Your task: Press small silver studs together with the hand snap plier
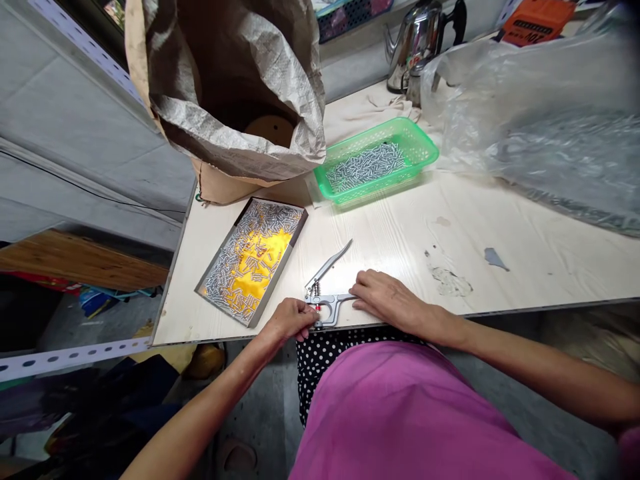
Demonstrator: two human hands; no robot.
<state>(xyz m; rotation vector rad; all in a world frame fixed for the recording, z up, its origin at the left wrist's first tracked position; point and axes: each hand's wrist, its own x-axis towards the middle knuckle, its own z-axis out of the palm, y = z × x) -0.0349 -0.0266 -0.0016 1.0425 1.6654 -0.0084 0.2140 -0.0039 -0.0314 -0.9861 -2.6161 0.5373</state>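
Observation:
Near the front edge of the table lies a pair of silver hand snap pliers [334,301], with a spring and a small red part at its jaw. Its upper handle stands raised and spread from the lower one. My left hand [293,319] is closed in a pinch at the jaw end; whatever sits between its fingertips is too small and hidden to name. My right hand [387,299] has its curled fingers on the end of the lower handle. Left of the pliers, a shallow tray [274,283] with a yellow bottom holds many small silver metal pieces.
Behind the pliers stands a green plastic basket [423,155] of similar silver pieces. A large open paper sack [225,87] is at the back left. A clear plastic bag [550,127] fills the right rear, near a metal kettle [417,43]. A grey scrap [495,258] lies rightward.

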